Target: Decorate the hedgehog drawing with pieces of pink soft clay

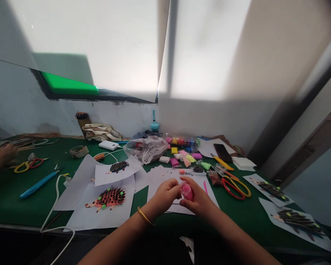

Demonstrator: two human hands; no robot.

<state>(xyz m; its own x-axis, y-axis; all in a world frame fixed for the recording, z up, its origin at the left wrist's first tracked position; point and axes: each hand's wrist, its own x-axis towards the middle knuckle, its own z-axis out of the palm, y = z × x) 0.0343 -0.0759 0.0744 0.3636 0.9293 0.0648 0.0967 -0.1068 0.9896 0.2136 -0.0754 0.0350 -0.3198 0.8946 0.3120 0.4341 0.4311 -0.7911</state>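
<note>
A pink lump of modelling clay in a clear wrapper is between my hands, above white paper. My right hand wraps around the packet from the right. The fingers of my left hand are closed at the packet's left edge, seemingly pinching its wrapper. A gold bangle circles my left wrist. Just beyond my hands, a small orange-pink piece of clay and a white pen-like tool lie on the white paper. A pink strip rests to the right.
Several coloured clay packets lie behind the paper. Scissors, a yellow cutter and a phone are right. Hedgehog pictures lie left, near a blue cutter and white cable. Another person's hand is far left.
</note>
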